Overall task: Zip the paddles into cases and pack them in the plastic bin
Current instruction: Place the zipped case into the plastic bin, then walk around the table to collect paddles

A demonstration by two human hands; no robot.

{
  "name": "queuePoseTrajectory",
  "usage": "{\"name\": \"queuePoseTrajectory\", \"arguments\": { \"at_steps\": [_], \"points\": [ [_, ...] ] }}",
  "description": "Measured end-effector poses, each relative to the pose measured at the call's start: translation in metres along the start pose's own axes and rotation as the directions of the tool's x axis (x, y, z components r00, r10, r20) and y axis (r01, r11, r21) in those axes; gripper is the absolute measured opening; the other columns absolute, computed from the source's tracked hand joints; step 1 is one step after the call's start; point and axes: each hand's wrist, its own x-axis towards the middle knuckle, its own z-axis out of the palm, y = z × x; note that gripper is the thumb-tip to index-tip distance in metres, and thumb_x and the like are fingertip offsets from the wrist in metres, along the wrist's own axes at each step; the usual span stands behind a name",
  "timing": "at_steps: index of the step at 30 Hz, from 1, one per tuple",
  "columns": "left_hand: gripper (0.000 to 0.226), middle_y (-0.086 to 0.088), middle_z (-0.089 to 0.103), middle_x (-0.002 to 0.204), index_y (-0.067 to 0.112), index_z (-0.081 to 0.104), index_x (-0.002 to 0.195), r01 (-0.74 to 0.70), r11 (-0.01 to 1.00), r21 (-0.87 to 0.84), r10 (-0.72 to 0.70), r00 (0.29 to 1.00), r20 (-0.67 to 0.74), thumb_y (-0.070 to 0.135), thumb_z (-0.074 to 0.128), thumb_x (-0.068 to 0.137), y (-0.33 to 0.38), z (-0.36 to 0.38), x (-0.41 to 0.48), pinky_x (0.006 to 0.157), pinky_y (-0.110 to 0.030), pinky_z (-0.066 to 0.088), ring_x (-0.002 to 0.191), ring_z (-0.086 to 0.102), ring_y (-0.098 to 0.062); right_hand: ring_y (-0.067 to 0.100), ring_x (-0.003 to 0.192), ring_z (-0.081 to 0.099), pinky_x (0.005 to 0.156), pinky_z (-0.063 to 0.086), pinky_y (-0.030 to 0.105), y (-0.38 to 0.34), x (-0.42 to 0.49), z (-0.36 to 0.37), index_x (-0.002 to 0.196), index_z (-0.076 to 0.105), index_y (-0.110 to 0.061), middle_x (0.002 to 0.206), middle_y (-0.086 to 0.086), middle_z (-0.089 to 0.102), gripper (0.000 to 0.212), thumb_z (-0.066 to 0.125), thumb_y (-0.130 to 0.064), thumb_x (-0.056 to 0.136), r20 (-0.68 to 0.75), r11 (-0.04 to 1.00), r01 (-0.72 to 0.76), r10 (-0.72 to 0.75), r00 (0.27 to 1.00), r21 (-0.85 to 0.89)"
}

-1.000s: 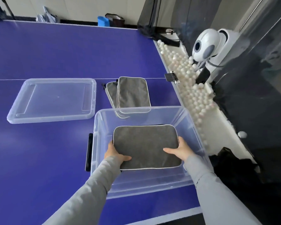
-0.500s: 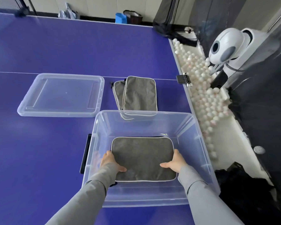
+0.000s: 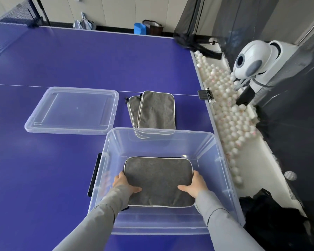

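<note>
Grey felt case [image 3: 158,180], white piping round its edge, lies flat and low inside the clear bin [image 3: 223,156], between the two hands. Whether it rests on the bin floor or hangs just above it: cannot tell.

Left hand [image 3: 122,183] grips the case's left edge. Thumb lies on top, pointing inward; fingers curl down round the edge, out of sight. Right hand [image 3: 196,185] mirrors it on the right edge: thumb on top, fingers wrapped under. Both grey sleeves reach in over the bin's near wall.

Black latch [image 3: 94,175] sits on the bin's outer wall, just left of the left hand.

Beyond the hands, past the bin's far wall, two more grey cases lie on the blue table [image 3: 80,60]. The top case [image 3: 157,109] overlaps the lower case [image 3: 133,111], of which only the left strip shows. Their near ends show blurred through the bin's far wall.

Clear lid [image 3: 74,109] lies flat on the table, ahead and well left of the left hand. It is apart from the bin, its near right corner close to the bin's far left corner.

Right of the right hand, off the table edge, a long heap of white balls [image 3: 230,115] runs away from the person. A white ball machine [image 3: 252,60] stands at its far right. Net [image 3: 0,33] shows at the far left corner.
</note>
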Motion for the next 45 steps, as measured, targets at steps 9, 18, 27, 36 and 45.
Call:
{"name": "queuePoseTrajectory", "arguments": {
  "at_steps": [9, 18, 27, 36, 45],
  "points": [
    [0.09, -0.001, 0.004, 0.159, 0.013, 0.005, 0.15, -0.283, 0.827, 0.485, 0.374, 0.922, -0.099, 0.051, 0.056, 0.086, 0.019, -0.007, -0.03, 0.114, -0.035, 0.019, 0.145, 0.013, -0.021, 0.022, 0.141, 0.022, 0.115, 0.018, 0.031, -0.023, -0.022, -0.019, 0.147, 0.02, -0.011, 0.153, 0.007, 0.024, 0.065, 0.05, -0.036, 0.095, -0.198, 0.888, 0.354, -0.419, 0.886, -0.294],
    [0.079, 0.0, -0.005, 0.16, 0.017, 0.0, 0.151, -0.219, 0.74, 0.636, 0.51, 0.799, -0.319, 0.057, 0.036, 0.093, 0.043, -0.072, -0.071, 0.118, -0.04, -0.003, 0.147, -0.005, -0.017, 0.022, 0.144, 0.019, 0.115, 0.021, 0.035, -0.105, -0.037, -0.033, 0.149, 0.016, -0.012, 0.157, 0.007, 0.017, 0.065, 0.045, -0.037, 0.097, -0.118, 0.665, 0.578, -0.698, 0.706, -0.474],
    [0.074, 0.003, -0.01, 0.16, 0.019, -0.003, 0.151, 0.093, 0.862, 0.499, 0.218, 0.821, -0.528, 0.058, 0.027, 0.095, -0.074, -0.129, -0.114, 0.119, -0.04, -0.005, 0.147, -0.009, -0.016, 0.021, 0.142, 0.021, 0.115, 0.021, 0.037, -0.2, -0.096, 0.035, 0.148, 0.019, -0.013, 0.154, 0.005, 0.024, 0.061, 0.044, -0.035, 0.097, 0.102, 0.319, 0.768, -0.89, 0.444, -0.555],
    [0.075, 0.004, -0.011, 0.159, 0.02, -0.003, 0.151, 0.311, 0.918, 0.245, -0.134, 0.826, -0.547, 0.059, 0.028, 0.094, -0.252, -0.124, -0.168, 0.119, -0.038, -0.001, 0.147, -0.006, -0.014, 0.021, 0.146, 0.012, 0.118, 0.015, 0.042, -0.225, -0.186, 0.184, 0.15, 0.014, -0.015, 0.158, 0.006, 0.017, 0.06, 0.036, -0.04, 0.099, 0.42, 0.039, 0.829, -0.848, 0.323, -0.559],
    [0.074, 0.003, 0.002, 0.16, 0.017, 0.006, 0.151, 0.462, 0.887, -0.023, -0.436, 0.818, -0.377, 0.058, 0.029, 0.094, -0.438, -0.036, -0.227, 0.119, -0.04, 0.005, 0.147, 0.0, -0.017, 0.022, 0.146, 0.013, 0.118, 0.015, 0.044, -0.174, -0.268, 0.351, 0.149, 0.018, -0.018, 0.156, 0.004, 0.021, 0.06, 0.037, -0.042, 0.098, 0.73, -0.152, 0.842, -0.591, 0.342, -0.517]
  ]
}}
